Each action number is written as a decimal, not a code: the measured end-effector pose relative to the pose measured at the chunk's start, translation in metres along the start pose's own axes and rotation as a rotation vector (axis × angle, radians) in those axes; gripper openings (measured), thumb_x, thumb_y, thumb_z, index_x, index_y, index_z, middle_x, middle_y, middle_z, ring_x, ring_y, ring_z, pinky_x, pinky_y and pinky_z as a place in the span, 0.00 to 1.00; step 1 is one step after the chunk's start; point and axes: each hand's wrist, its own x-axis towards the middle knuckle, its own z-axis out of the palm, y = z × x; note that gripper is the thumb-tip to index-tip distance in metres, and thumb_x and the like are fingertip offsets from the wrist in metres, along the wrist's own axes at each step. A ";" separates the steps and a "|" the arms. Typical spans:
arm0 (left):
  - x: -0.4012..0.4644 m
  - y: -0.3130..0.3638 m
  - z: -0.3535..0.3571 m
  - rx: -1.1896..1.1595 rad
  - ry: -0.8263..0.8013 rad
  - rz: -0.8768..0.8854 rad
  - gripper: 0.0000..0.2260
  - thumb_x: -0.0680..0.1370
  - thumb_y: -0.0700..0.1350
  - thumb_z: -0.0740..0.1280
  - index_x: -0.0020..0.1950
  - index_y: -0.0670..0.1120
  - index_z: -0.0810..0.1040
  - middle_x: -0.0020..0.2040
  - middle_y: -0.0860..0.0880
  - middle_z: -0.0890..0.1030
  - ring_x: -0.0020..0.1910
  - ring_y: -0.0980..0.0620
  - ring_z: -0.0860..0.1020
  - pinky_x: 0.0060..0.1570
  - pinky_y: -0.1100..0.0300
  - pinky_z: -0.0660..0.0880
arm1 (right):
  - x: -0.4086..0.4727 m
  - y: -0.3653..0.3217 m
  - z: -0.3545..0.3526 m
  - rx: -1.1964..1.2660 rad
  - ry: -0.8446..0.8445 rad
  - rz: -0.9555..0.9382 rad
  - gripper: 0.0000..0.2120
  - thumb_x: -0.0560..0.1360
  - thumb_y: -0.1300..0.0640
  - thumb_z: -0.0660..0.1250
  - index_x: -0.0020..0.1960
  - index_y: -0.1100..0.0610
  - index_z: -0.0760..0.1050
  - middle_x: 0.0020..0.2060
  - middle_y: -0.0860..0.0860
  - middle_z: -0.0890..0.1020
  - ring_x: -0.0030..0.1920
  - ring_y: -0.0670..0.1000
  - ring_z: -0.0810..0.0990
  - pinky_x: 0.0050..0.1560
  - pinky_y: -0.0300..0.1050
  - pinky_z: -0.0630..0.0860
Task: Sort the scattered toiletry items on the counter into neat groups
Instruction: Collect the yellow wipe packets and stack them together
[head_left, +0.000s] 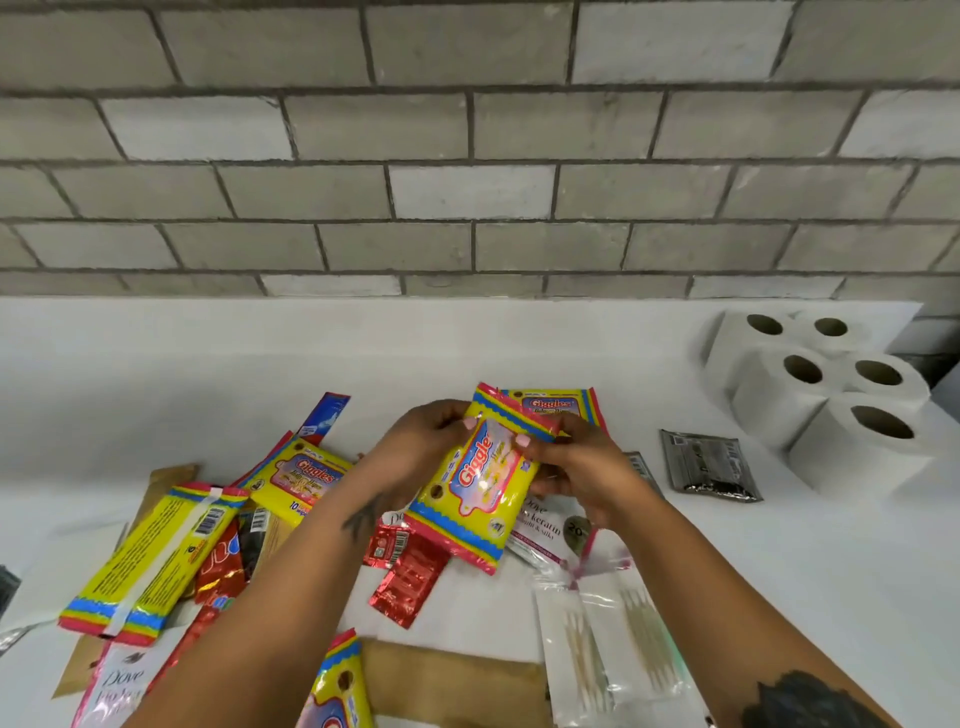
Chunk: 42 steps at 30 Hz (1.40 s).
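I hold a yellow Giggles wipes pack (480, 480) above the white counter (831, 561) with both hands. My left hand (421, 441) pinches its upper left edge and my right hand (576, 462) grips its right side. A second Giggles pack (550, 402) lies just behind it. More Giggles packs lie at the left (301, 478), face down at the far left (156, 561), and at the bottom edge (340, 686). Red sachets (408, 577), Dove sachets (545, 525) and clear toothpick bags (613, 639) are scattered below my hands.
Several white toilet paper rolls (821, 395) stand grouped at the back right. A silver-black sachet (709, 465) lies in front of them. A blue sachet (327, 413) and brown paper packets (457, 680) lie among the pile. A grey brick wall (467, 156) backs the counter.
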 end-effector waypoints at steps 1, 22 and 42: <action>0.003 0.001 0.002 -0.036 0.018 0.013 0.07 0.80 0.41 0.60 0.50 0.48 0.78 0.46 0.47 0.83 0.40 0.51 0.82 0.47 0.54 0.79 | 0.000 0.000 -0.001 0.022 -0.010 0.014 0.13 0.71 0.60 0.72 0.54 0.57 0.75 0.42 0.55 0.83 0.34 0.49 0.82 0.30 0.40 0.77; 0.139 -0.021 0.029 0.361 0.342 0.053 0.20 0.72 0.46 0.73 0.62 0.45 0.74 0.54 0.47 0.78 0.48 0.53 0.75 0.44 0.66 0.72 | 0.078 0.004 -0.065 -0.812 0.329 -0.107 0.34 0.74 0.48 0.67 0.75 0.46 0.55 0.66 0.51 0.75 0.64 0.54 0.73 0.60 0.46 0.70; 0.127 -0.045 0.049 1.183 0.304 0.167 0.21 0.81 0.45 0.53 0.75 0.50 0.59 0.75 0.52 0.63 0.72 0.50 0.62 0.66 0.51 0.55 | 0.078 0.020 -0.072 -1.243 0.387 0.065 0.35 0.74 0.34 0.57 0.75 0.50 0.54 0.61 0.58 0.68 0.63 0.61 0.69 0.61 0.55 0.67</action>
